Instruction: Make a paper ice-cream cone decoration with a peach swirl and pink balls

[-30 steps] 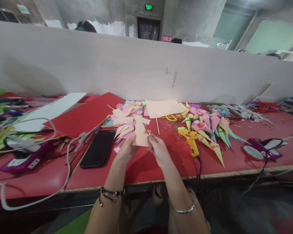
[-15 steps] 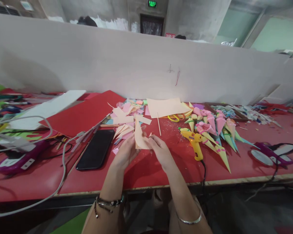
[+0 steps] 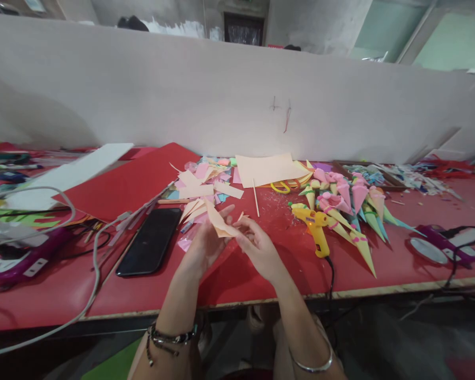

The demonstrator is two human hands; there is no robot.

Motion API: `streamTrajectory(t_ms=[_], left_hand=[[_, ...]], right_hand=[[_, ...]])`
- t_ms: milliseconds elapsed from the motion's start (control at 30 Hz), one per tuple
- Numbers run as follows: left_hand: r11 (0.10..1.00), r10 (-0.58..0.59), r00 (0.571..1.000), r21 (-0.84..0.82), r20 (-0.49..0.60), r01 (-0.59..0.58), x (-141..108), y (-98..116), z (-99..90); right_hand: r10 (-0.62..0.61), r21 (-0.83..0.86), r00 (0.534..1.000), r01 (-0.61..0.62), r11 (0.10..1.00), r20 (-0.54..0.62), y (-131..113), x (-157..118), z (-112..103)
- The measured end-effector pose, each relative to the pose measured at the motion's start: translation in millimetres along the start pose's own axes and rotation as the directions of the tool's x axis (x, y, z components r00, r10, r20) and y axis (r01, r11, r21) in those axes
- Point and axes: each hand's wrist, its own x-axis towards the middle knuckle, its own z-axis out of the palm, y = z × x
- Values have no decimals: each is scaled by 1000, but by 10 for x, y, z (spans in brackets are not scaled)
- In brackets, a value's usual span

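Observation:
A curled piece of peach paper (image 3: 218, 222) is held between my two hands above the red table. My left hand (image 3: 206, 244) supports it from the left and below, with fingers partly behind the paper. The fingertips of my right hand (image 3: 255, 244) pinch its right end. A small paper bit shows by my right fingers. Peach and pink paper scraps (image 3: 197, 191) lie just beyond my left hand. A thin stick (image 3: 256, 198) rests behind my hands, its far end over a larger peach sheet (image 3: 267, 170).
A black phone (image 3: 149, 241) lies left of my hands. To the right are a yellow glue gun (image 3: 317, 232) with a cord and several paper cones (image 3: 359, 198). Yellow-handled scissors (image 3: 280, 187) lie behind. A white partition (image 3: 182, 95) stands along the back.
The peach paper, upright before, is now tilted and curled more tightly, lower between my hands. The view has shifted slightly downward.

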Motion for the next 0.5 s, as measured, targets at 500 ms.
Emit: streamTrajectory(t_ms=[500], left_hand=[[997,-75,996,-31,43,76,-31,-91,23]], right_hand=[[-180,-328,983,154,932,-49,-70,-72,-54]])
